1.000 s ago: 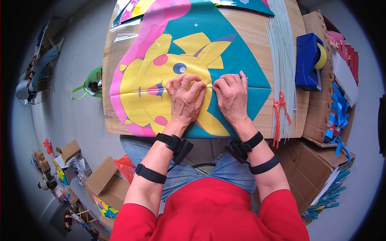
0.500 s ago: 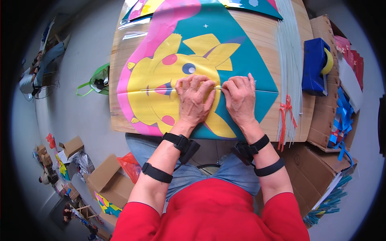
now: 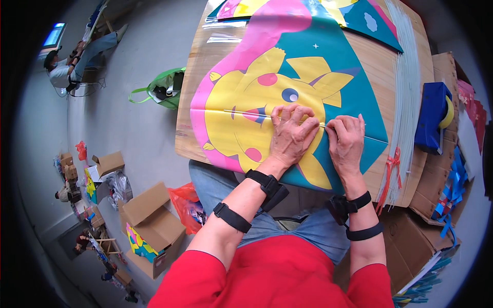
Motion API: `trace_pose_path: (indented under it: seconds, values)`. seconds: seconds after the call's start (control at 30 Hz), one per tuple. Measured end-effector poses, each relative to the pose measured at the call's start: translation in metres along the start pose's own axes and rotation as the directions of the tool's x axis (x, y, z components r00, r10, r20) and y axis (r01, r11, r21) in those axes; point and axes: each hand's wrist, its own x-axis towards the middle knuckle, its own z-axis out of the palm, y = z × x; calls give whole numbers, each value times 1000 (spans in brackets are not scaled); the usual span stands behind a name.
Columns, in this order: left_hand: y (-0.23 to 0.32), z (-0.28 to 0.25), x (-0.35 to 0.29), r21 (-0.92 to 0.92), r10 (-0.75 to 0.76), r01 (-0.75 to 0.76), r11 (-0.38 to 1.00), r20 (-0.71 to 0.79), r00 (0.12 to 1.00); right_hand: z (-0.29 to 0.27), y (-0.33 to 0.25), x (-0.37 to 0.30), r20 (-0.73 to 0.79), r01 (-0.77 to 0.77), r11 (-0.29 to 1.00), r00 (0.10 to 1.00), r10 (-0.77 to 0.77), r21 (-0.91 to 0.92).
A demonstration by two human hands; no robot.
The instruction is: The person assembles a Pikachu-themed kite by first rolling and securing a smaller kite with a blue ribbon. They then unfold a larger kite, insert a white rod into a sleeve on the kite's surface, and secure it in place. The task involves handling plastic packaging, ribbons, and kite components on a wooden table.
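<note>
A kite-shaped sheet in teal and pink, printed with a yellow cartoon figure, lies on the wooden table before me. Along its middle crease runs a thin white rod. My left hand rests on the figure with fingers curled down, pressing the rod at the crease. Just right of it, my right hand pinches the rod near its right end, over the teal part. The fingertips cover part of the rod. Black straps circle both my forearms.
Right of the sheet lies a bundle of pale thin rods tied with red string. Beyond stands a blue tape dispenser beside cardboard boxes. More printed sheets lie at the far edge. A green bag and an open carton are leftward.
The whole view has turned, so table and hands appear farther right and lower. Both hands stay at the crease with the rod, in nearly the same grip.
</note>
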Motion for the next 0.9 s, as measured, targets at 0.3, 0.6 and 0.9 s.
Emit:
trace_pose_path:
  seconds: [0.3, 0.6, 0.9]
  values:
    - [1, 1, 0, -19, -7, 7, 1000, -7, 1000, -1, 3, 0, 1, 10, 1000, 1000, -10, -9]
    - [4, -2, 2, -26, -26, 26, 999, 8, 1000, 0, 6, -1, 10, 14, 1000, 1000, -13, -15]
    - [3, -2, 2, -7, 3, -3, 1000, 8, 1000, 0, 5, -1, 15, 12, 1000, 1000, -12, -20]
